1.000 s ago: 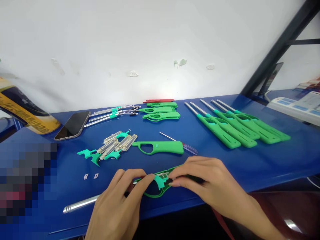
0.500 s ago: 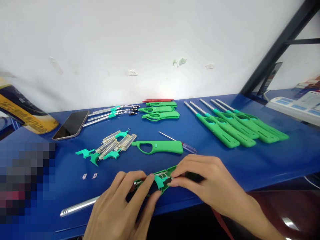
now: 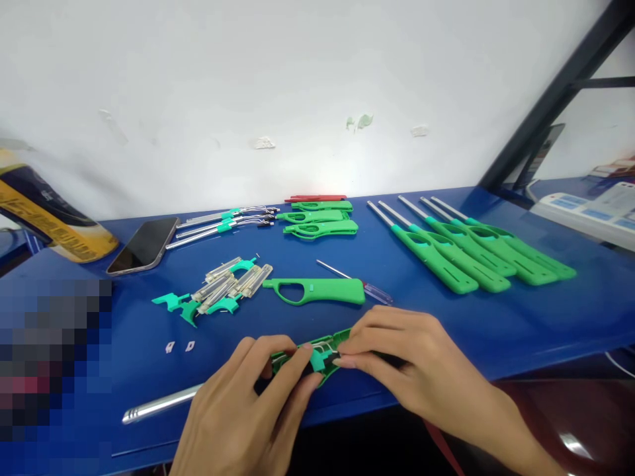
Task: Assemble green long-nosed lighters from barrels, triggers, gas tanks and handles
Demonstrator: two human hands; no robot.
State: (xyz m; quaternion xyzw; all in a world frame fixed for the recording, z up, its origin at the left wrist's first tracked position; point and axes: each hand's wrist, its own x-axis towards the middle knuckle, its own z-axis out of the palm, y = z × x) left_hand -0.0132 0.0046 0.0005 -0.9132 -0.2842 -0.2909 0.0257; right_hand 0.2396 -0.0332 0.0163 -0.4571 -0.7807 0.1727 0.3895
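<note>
Near the table's front edge lies an open green half-shell of a utility lighter (image 3: 342, 336), its metal tube (image 3: 161, 404) pointing left. White wires and a teal trigger (image 3: 319, 359) show inside it. My left hand (image 3: 248, 406) grips the shell near the tube, with index finger and thumb closed on the trigger's left side. My right hand (image 3: 401, 347) pinches a black igniter piece (image 3: 331, 361) beside the trigger; the fingertips partly hide it. Just beyond lies another green handle half (image 3: 332, 291), with a screwdriver (image 3: 377, 293) behind it.
Clear fuel tanks (image 3: 218, 291) and teal triggers lie in a pile at left, near two small white pieces (image 3: 190, 346). Tube assemblies (image 3: 198, 235), a phone (image 3: 143, 246) and a yellow can (image 3: 54, 208) stand farther back. Several assembled lighters (image 3: 446, 264) lie at right.
My left index finger and thumb have shifted slightly right, closer over the trigger. The right hand keeps its pinch in nearly the same place. The whole view has shifted a little.
</note>
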